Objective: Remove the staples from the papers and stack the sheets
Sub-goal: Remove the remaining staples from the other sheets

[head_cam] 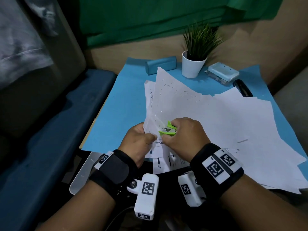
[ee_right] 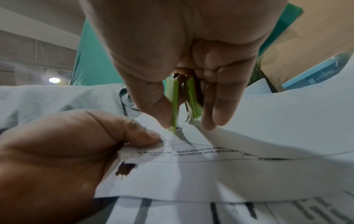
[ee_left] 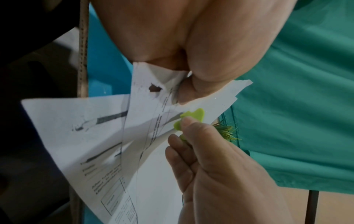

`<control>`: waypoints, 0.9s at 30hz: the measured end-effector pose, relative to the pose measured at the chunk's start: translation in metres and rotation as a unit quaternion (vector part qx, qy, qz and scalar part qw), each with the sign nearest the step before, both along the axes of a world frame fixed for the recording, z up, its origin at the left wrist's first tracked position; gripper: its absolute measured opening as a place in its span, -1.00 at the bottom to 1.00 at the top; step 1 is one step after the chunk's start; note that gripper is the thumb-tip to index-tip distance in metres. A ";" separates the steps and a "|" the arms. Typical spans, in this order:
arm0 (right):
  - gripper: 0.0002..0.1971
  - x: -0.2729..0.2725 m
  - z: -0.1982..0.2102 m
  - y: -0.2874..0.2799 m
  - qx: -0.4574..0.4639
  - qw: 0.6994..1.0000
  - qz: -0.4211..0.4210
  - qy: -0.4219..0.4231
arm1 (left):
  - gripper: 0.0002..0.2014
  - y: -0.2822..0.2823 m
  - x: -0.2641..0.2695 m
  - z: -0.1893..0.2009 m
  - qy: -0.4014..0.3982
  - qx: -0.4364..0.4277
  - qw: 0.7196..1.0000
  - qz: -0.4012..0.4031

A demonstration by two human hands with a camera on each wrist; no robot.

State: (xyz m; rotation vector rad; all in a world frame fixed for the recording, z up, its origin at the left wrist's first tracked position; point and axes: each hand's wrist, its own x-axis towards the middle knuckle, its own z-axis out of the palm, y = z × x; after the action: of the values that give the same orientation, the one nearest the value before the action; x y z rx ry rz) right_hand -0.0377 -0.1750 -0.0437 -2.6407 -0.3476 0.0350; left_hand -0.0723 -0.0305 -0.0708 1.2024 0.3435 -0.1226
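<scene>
A stapled bundle of white papers (head_cam: 168,100) stands lifted off the blue table (head_cam: 116,114). My left hand (head_cam: 141,140) pinches its near corner (ee_right: 145,151), thumb on top; a torn hole (ee_left: 154,87) shows beside the grip. My right hand (head_cam: 181,132) grips a green staple remover (head_cam: 167,130) between thumb and fingers. In the right wrist view the green staple remover (ee_right: 184,98) has its metal claws down on the papers (ee_right: 268,115) next to my left thumb. Its green wings (ee_left: 191,118) press against the sheet. Loose white sheets (head_cam: 241,134) spread to the right.
At the table's far edge stand a teal case (head_cam: 160,65), a potted plant in a white pot (head_cam: 194,64), a light-blue box (head_cam: 222,74) and a black stapler (head_cam: 242,88). A blue seat (head_cam: 58,130) runs along the left. A green curtain (head_cam: 150,19) hangs behind.
</scene>
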 end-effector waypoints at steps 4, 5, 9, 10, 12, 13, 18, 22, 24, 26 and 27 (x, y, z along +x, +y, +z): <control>-0.62 0.000 0.000 -0.001 0.009 1.000 0.004 -0.001 | -0.59 -0.002 -0.002 0.000 0.000 0.007 1.000 -0.001; -0.62 -0.001 0.000 -0.001 0.010 1.000 0.005 -0.001 | -0.60 -0.002 -0.002 0.001 -0.001 0.008 1.000 -0.001; -0.63 0.000 0.001 -0.001 0.013 1.000 0.012 0.001 | -0.64 -0.002 -0.003 0.002 0.004 0.000 1.000 -0.002; -0.66 0.000 0.001 -0.002 0.013 1.000 0.014 -0.001 | -0.64 -0.002 -0.004 0.003 0.004 -0.002 1.000 -0.004; -0.70 0.001 0.002 -0.002 0.012 1.000 0.017 -0.007 | -0.63 -0.003 -0.003 0.005 0.001 -0.004 1.000 -0.005; -0.71 0.001 0.003 -0.002 0.013 1.000 0.018 -0.008 | -0.62 -0.004 -0.003 0.007 0.003 -0.003 1.000 -0.004; -0.65 0.003 0.008 -0.002 0.018 0.999 0.024 0.016 | -0.61 -0.006 -0.003 0.009 0.013 -0.003 1.000 0.003; -0.66 0.005 0.010 -0.002 0.012 1.000 0.023 0.014 | -0.59 -0.006 -0.002 0.010 0.011 0.006 1.000 0.011; -0.66 0.006 0.010 -0.002 0.011 1.000 0.022 0.012 | -0.61 -0.007 -0.001 0.012 0.017 0.008 1.000 0.016; -0.65 0.007 0.009 0.000 0.008 1.000 0.020 0.012 | -0.70 -0.008 -0.001 0.014 0.026 0.013 0.999 0.020; -0.65 0.007 0.008 0.000 0.007 1.000 0.019 0.014 | -0.76 -0.009 -0.001 0.015 0.032 0.017 0.999 0.023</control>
State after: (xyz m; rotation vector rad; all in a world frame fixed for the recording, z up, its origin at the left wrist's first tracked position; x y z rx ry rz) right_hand -0.0308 -0.1751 -0.0352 -2.6174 -0.3877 0.0822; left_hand -0.0731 -0.0391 -0.0556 1.2249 0.4307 -0.1150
